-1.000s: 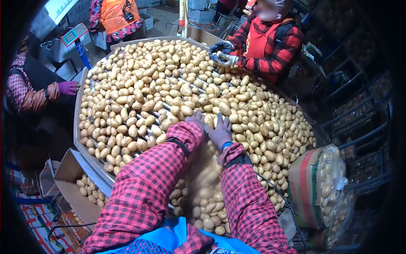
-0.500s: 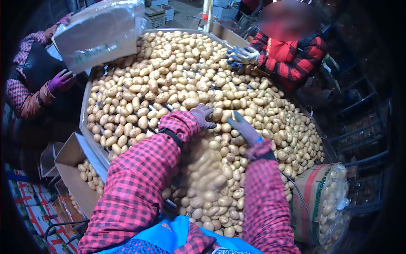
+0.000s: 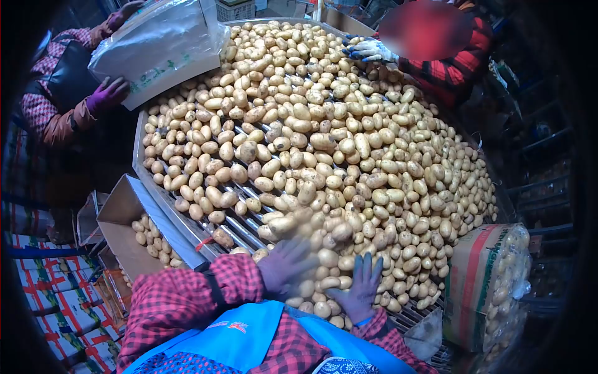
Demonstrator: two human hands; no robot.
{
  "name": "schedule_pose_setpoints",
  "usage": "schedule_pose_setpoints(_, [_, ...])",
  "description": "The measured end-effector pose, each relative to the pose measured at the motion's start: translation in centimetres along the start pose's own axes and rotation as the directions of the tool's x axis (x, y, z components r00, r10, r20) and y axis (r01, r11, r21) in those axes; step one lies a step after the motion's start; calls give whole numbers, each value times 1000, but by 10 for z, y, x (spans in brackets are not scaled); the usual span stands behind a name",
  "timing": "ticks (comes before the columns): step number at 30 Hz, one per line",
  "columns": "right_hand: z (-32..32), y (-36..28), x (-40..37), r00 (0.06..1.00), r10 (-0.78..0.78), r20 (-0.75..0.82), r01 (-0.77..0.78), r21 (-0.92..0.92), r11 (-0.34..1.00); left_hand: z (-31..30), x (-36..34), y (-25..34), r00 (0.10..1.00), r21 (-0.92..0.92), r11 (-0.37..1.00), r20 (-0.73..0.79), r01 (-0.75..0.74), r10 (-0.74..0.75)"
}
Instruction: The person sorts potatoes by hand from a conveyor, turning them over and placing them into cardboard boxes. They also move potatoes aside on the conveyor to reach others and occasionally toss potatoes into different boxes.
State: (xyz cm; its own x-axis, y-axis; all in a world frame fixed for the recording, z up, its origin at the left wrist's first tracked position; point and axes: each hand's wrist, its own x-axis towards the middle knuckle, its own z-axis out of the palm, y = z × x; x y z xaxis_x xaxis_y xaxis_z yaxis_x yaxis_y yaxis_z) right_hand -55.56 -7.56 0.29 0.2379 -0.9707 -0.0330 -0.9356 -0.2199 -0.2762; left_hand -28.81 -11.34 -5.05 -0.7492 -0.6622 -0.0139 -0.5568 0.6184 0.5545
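Observation:
Potatoes (image 3: pixel 386 181) cover a wide metal-rimmed roller table (image 3: pixel 237 230). My left hand (image 3: pixel 286 267), in a purple glove, is at the near edge of the pile, smeared by motion, with blurred potatoes beside it. To its right, my right hand (image 3: pixel 362 288) lies gloved against the near potatoes, palm down, fingers spread and pointing away from me. Bare rollers show in front of my left hand and to the right of my right hand.
At the far left a person's gloved hands hold a plastic-lined carton (image 3: pixel 162 47). Another person's gloved hand (image 3: pixel 370 50) rests at the far right edge. Potato-filled boxes stand near left (image 3: pixel 124 218) and right (image 3: pixel 476 280). Red-and-white cartons (image 3: pixel 62 293) are lower left.
Both my hands have moved back toward my body from the middle of the pile. Potatoes near them have shifted, and bare rollers show at the near left. The view has also shifted.

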Motion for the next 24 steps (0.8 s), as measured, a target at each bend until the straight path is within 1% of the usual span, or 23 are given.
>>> schedule_pose_setpoints(1, [-4,-7,11,1000,8,0,-8,18,1000,2,4,-1,1000,6,1000,-4,-4,4])
schedule_pose_setpoints(3, [4,-4,29,988,-132,-74,136,55,989,1,13,-4,986,27,998,-159,48,-43])
schedule_pose_setpoints(4, [4,-12,37,985,-137,-106,134,-32,990,-18,17,2,994,-3,998,-87,70,-70])
schedule_pose_setpoints(5, [2,-20,47,990,-111,-91,110,-16,994,-14,20,-1,989,2,997,-126,72,-71])
schedule_pose_setpoints(7, [9,-26,69,988,-119,-99,115,-47,992,-2,32,-7,973,126,982,-197,143,-116])
schedule_pose_setpoints(8, [23,-23,81,986,-102,-129,98,-32,995,4,37,-10,957,102,975,-236,198,-170])
schedule_pose_setpoints(9, [32,-21,93,983,-85,-162,83,-18,996,-6,39,-5,941,46,973,-266,227,-207])
schedule_pose_setpoints(10, [28,-25,104,984,-68,-165,65,-22,998,-2,42,-9,934,38,972,-290,231,-211])
schedule_pose_setpoints(11, [30,-28,112,979,-33,-200,36,11,999,1,45,-13,926,30,972,-311,234,-213])
schedule_pose_setpoints(12, [35,-28,120,970,-8,-241,9,2,1000,-3,48,-12,922,11,966,-301,258,-243])
schedule_pose_setpoints(13, [36,-28,128,959,19,-283,-21,-5,1000,-9,49,-12,922,15,967,-303,256,-240])
schedule_pose_setpoints(15, [37,-26,139,962,49,-270,-71,-73,995,-14,45,-10,933,-32,966,-254,256,-256])
schedule_pose_setpoints(16, [38,-28,138,963,84,-255,-105,-69,992,-8,41,-12,936,9,964,-241,266,-256])
schedule_pose_setpoints(17, [40,-31,136,963,120,-240,-139,-62,988,-4,33,-11,937,12,963,-235,269,-259])
schedule_pose_setpoints(19, [42,-30,115,978,93,-186,-97,-11,995,-4,15,-7,963,48,972,-155,232,-222])
schedule_pose_setpoints(21, [47,-31,89,985,11,-172,-1,57,998,-5,3,-10,967,58,971,-127,230,-221])
schedule_pose_setpoints(22, [40,-36,76,995,-34,-96,36,18,999,-4,-3,-12,974,93,972,-91,215,-206])
schedule_pose_setpoints(23, [36,-42,64,996,-50,-70,54,48,997,-4,-8,-16,979,126,972,-55,201,-195])
schedule_pose_setpoints(24, [28,-51,53,998,-59,-34,62,86,994,-11,-13,-15,982,141,975,-113,170,-154])
